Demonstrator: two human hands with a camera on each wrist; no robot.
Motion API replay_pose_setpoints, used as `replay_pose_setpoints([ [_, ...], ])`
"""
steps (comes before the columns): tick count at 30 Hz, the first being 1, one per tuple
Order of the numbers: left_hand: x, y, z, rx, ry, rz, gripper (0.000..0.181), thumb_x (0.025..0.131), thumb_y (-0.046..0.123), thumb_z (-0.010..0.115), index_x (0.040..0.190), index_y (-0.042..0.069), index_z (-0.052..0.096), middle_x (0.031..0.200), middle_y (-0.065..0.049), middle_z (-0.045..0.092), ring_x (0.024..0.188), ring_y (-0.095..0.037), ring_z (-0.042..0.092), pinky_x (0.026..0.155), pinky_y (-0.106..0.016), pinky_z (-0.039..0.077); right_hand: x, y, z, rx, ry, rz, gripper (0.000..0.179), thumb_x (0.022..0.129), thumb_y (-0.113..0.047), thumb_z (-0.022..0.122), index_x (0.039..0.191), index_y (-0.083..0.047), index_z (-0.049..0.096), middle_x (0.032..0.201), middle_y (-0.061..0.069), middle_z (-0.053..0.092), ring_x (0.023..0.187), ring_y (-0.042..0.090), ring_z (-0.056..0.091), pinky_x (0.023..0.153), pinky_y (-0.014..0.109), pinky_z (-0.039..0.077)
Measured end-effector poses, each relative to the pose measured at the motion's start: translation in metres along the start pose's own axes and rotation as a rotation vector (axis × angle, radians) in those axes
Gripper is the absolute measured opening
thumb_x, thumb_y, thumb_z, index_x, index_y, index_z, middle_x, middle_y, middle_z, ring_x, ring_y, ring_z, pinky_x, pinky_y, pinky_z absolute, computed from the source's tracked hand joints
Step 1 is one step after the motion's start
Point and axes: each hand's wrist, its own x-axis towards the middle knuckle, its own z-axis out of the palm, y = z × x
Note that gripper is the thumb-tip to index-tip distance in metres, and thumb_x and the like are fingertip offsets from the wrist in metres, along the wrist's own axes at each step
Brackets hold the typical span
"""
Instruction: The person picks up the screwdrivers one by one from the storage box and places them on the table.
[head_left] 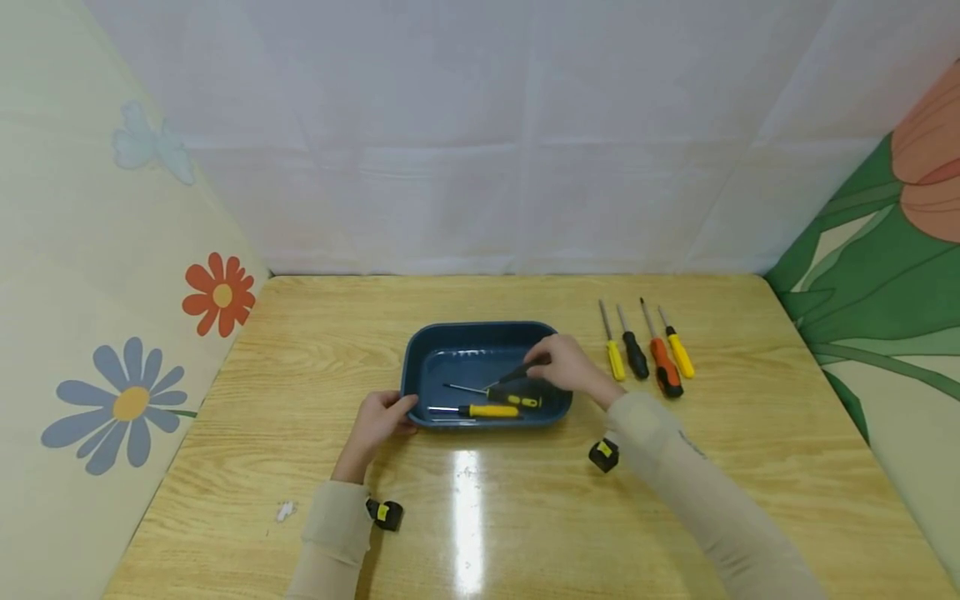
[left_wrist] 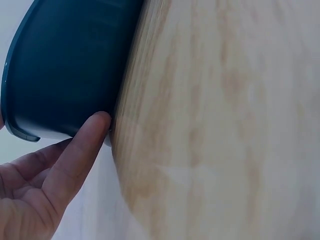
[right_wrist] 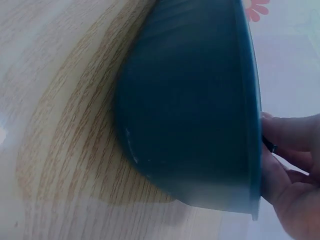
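Note:
A dark blue rectangular basin [head_left: 480, 324] stands mid-table. At its near left corner my left hand [head_left: 380, 419] holds the rim, thumb over the edge; the left wrist view shows fingers [left_wrist: 82, 150] against the outer wall. Over the basin's right side, my right hand [head_left: 564, 363] pinches a dark-handled screwdriver [head_left: 522, 371], its shaft slanting down to the left inside. In the right wrist view the basin wall [right_wrist: 190, 100] hides most of it; only a black bit shows between the fingers. A yellow-handled screwdriver [head_left: 492, 411] and a black-and-yellow screwdriver [head_left: 517, 400] lie in the basin.
Right of the basin, several screwdrivers lie in a row: a yellow one [head_left: 615, 360], a black one [head_left: 635, 357], an orange-and-black one [head_left: 665, 367] and a yellow-and-black one [head_left: 680, 353]. A white scrap [head_left: 286, 510] lies on the wooden table [head_left: 247, 433] at front left.

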Motion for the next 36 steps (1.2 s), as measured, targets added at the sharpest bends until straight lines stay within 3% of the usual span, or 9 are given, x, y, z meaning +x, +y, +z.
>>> replay_pose_setpoints([
  [2,0.0,-0.001,0.0,-0.003,-0.002,0.005,0.039,0.084,0.022,0.061,0.095,-0.016,0.06,0.071,-0.016,0.063,0.055,-0.02,0.062,0.052,-0.034,0.056,-0.001,0.001,0.0,0.008,0.018,-0.001,0.017,0.081,-0.006,0.066,0.096,0.002,0.068,0.092,0.012,0.066,0.08,0.023,0.06,0.068,0.034,0.052],
  [7,0.0,0.009,0.004,0.058,0.038,-0.1,0.033,0.086,0.012,0.056,0.101,-0.017,0.058,0.076,-0.018,0.063,0.058,-0.021,0.062,0.057,-0.035,0.056,-0.004,0.004,-0.003,0.03,0.069,0.006,0.017,0.081,-0.006,0.066,0.095,0.002,0.069,0.09,0.012,0.066,0.077,0.021,0.059,0.066,0.033,0.052],
  [11,-0.001,0.013,0.005,0.067,0.04,-0.135,0.029,0.088,0.009,0.055,0.102,-0.016,0.058,0.077,-0.017,0.064,0.059,-0.021,0.062,0.059,-0.034,0.057,-0.009,0.004,-0.007,0.06,0.091,0.035,0.019,0.082,-0.007,0.065,0.098,0.002,0.068,0.093,0.013,0.065,0.077,0.022,0.059,0.065,0.034,0.052],
  [16,-0.001,0.013,0.005,0.061,0.038,-0.132,0.029,0.088,0.009,0.055,0.102,-0.016,0.059,0.077,-0.017,0.064,0.058,-0.02,0.062,0.058,-0.034,0.057,-0.014,0.006,-0.011,0.101,0.11,0.068,0.018,0.082,-0.007,0.066,0.098,0.0,0.069,0.094,0.013,0.065,0.077,0.02,0.06,0.065,0.033,0.052],
  [24,0.001,0.01,0.004,0.063,0.044,-0.128,0.029,0.088,0.01,0.054,0.102,-0.016,0.059,0.077,-0.016,0.064,0.059,-0.021,0.062,0.059,-0.035,0.057,-0.023,0.005,-0.022,0.245,0.057,0.102,0.02,0.084,-0.007,0.063,0.1,0.003,0.067,0.098,0.015,0.064,0.08,0.021,0.061,0.07,0.035,0.054],
  [36,0.0,0.009,0.004,0.08,0.044,-0.132,0.029,0.088,0.01,0.054,0.102,-0.016,0.059,0.076,-0.016,0.063,0.059,-0.02,0.062,0.059,-0.034,0.057,-0.04,0.006,-0.036,0.286,0.039,0.165,0.021,0.085,-0.007,0.063,0.102,0.005,0.066,0.098,0.015,0.063,0.08,0.023,0.062,0.074,0.047,0.051],
])
